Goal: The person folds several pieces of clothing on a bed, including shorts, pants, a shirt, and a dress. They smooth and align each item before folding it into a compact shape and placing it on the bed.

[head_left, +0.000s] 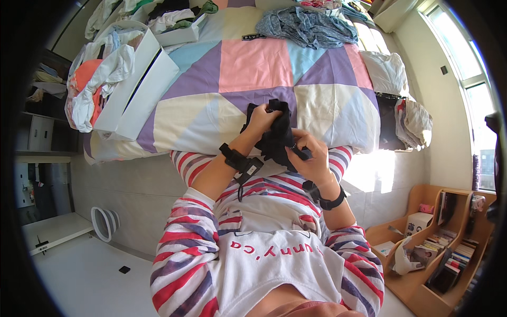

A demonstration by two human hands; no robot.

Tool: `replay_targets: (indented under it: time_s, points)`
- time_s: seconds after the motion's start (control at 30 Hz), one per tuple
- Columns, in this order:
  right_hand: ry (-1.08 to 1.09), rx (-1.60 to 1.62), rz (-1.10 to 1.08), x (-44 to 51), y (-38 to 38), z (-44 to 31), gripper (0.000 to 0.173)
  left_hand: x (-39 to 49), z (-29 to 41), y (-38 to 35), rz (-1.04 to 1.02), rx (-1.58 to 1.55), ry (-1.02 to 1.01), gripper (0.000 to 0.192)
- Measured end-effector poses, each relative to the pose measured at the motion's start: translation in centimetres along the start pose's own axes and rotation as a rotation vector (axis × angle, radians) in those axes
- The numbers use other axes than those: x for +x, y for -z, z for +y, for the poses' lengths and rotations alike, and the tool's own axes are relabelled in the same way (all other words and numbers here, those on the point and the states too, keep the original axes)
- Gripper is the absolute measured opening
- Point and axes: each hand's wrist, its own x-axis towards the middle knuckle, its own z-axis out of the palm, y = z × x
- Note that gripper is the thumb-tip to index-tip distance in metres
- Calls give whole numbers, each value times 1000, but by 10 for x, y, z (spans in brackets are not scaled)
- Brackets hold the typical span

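Observation:
A black garment (277, 134), bunched up, is held between both hands above the near edge of the bed, over the person's lap. My left hand (264, 119) grips its upper left part. On the lower right, my right hand (309, 152) pinches its edge between thumb and fingers. What kind of garment it is cannot be told. Around each wrist is a black strap, and the one on the picture's left bears a small black device (247, 168).
A patchwork-patterned bedspread (253, 67) lies ahead. White boxes of clothes (130, 95) stand on its left, a crumpled blue cloth (307, 27) lies at the far side, and folded clothes (386, 73) sit at the right. A wooden bookshelf (420, 273) stands lower right.

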Motion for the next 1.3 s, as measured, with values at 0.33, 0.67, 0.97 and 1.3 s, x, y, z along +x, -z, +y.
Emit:
replay_targets:
  time_s: [0.33, 0.67, 0.97, 1.3]
  points:
    - [-537, -449, 553, -56, 24, 42, 7, -21, 5, 23, -68, -598, 143, 20]
    - [-530, 878, -330, 0, -51, 18, 49, -134, 39, 9, -860, -124, 8, 46]
    - [-1091, 669, -29, 4, -63, 27, 24, -108, 28, 93, -246, -868, -57, 31]
    - [-241, -232, -51, 10, -35, -8, 80, -85, 37, 70, -346, -605, -61, 41]
